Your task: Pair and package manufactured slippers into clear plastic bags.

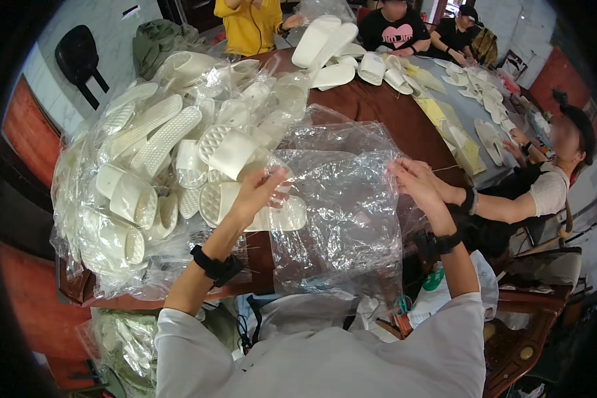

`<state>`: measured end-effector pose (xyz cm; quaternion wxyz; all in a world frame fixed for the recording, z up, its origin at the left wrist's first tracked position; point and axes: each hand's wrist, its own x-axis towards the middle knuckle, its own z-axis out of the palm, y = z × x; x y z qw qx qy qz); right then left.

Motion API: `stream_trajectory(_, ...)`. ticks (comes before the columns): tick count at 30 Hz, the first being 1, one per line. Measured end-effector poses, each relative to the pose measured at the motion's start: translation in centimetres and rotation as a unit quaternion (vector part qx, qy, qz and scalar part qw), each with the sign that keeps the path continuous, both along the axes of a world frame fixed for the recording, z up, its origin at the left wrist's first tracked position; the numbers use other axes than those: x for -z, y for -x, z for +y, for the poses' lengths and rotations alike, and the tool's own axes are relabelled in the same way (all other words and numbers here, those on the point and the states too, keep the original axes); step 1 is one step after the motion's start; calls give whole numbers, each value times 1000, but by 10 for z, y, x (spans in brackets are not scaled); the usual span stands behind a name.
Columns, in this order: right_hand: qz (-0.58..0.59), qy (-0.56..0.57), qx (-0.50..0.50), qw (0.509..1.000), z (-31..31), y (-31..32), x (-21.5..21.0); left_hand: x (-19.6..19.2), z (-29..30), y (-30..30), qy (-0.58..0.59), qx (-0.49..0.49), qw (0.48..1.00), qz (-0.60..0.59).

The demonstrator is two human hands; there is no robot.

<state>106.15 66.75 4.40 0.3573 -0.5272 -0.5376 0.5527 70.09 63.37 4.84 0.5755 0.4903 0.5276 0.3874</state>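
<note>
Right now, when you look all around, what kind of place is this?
Probably a small workshop: there's a big heap of white slippers, a clear plastic bag in front, and a gray table with more slippers on it.

One head-worn fisheye view, facing down and forward: light grey short-sleeved shirt point(358, 351) nearest, bare left hand point(260, 191) and bare right hand point(419, 182) close, brown cloth-covered table point(395, 116) stretching beyond.

Mid-frame, the left hand point(262, 189) covers part of the white slippers point(229, 151); whether it touches the clear bag point(338, 222) is unclear. Farther right, the right hand point(418, 182) partly hides a co-worker's hand point(452, 193). The upper edge crops a person in yellow point(251, 30); the lower, the grey shirt point(325, 365).
</note>
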Motion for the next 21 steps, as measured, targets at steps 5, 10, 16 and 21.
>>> stream_trajectory(5, 8, -76, 46, 996, 8, -16, 13, 3, 11, -9, -14, -26, 998, -57)
stream_trajectory(10, -229, -460, 146, 845, -21, -9, 4, 22, 46, -37, 36, -103, 986, -123)
stream_trajectory(16, -304, -322, 47, 895, -127, 12, -42, 32, 86, -74, 47, -191, 970, -145)
stream_trajectory(21, -395, -306, 50, 865, -151, 3, -1, 62, 124, -129, 73, -197, 952, -223)
